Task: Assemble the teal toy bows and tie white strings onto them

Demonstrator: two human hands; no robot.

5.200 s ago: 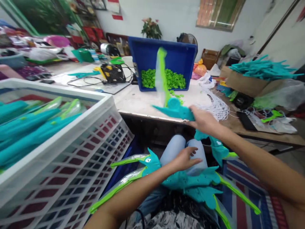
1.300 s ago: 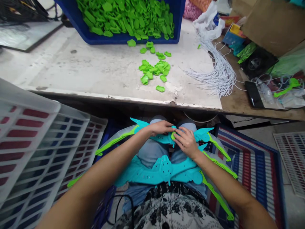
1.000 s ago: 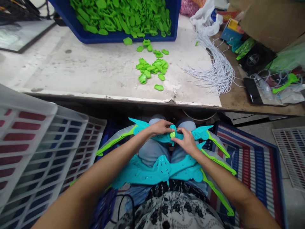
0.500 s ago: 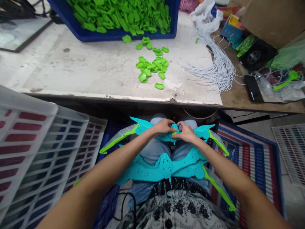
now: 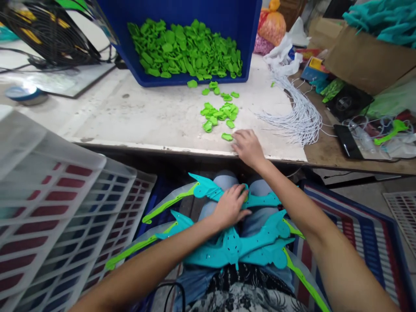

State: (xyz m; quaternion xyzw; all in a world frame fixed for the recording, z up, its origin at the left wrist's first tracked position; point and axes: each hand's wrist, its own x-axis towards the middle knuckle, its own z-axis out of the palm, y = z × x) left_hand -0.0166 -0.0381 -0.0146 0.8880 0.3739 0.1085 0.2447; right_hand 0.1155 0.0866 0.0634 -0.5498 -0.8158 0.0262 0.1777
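Observation:
Across my lap lie several turquoise plastic pieces [image 5: 214,253] with lime-green curved arms, shaped like toy bows. My left hand [image 5: 230,206] rests over the middle of the farther turquoise piece [image 5: 263,199], its fingertips at the centre and its thumb spread apart. Part of that centre is hidden under the fingers. My right hand [image 5: 249,147] reaches to the table's front edge, fingers bent down beside a small green plastic piece [image 5: 226,137]. Its fingertips are at the right end of this piece, which lies flat on the table.
A blue bin [image 5: 195,82] of green pieces stands on the white table [image 5: 156,117], with a loose green pile [image 5: 221,112] before it. White strings [image 5: 302,121] lie to the right. Translucent crates [image 5: 81,195] stand at left; a striped crate [image 5: 354,234] is at right.
My right hand has left the centre of the farther turquoise piece and moved up to the table beside a green piece. My left hand stays at the turquoise piece, its fingers now spread. The view has tilted up.

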